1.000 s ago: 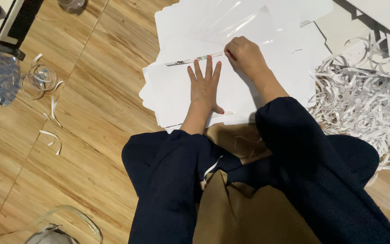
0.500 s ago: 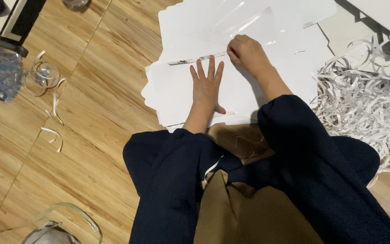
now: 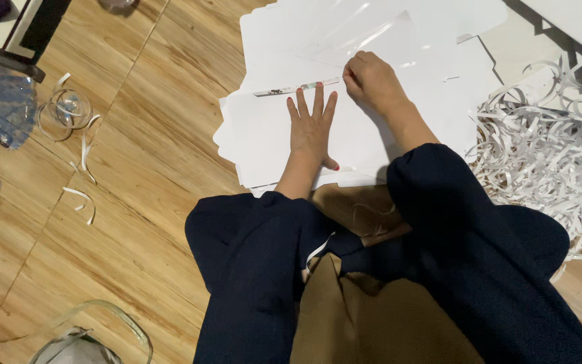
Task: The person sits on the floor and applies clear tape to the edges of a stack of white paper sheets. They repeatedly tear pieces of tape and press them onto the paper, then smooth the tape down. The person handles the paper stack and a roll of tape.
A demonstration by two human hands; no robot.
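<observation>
My left hand (image 3: pixel 310 128) lies flat with fingers spread on a stack of white paper sheets (image 3: pixel 257 135) on the wooden floor. Just beyond its fingertips a thin ruler (image 3: pixel 291 88) lies across the paper. My right hand (image 3: pixel 370 82) is closed at the ruler's right end; whatever it grips is hidden inside the fist. Both arms wear dark blue sleeves (image 3: pixel 432 195).
A heap of shredded white paper strips (image 3: pixel 540 162) lies at the right. Loose paper curls (image 3: pixel 79 145) and a clear round object (image 3: pixel 69 108) sit on the floor (image 3: pixel 143 202) at the left. A blue plastic bag (image 3: pixel 5 104) is at far left, a glass container (image 3: pixel 95 330) at bottom left.
Both hands stay in place on the paper; the view has shifted slightly. No clear movement of the ruler or sheets.
</observation>
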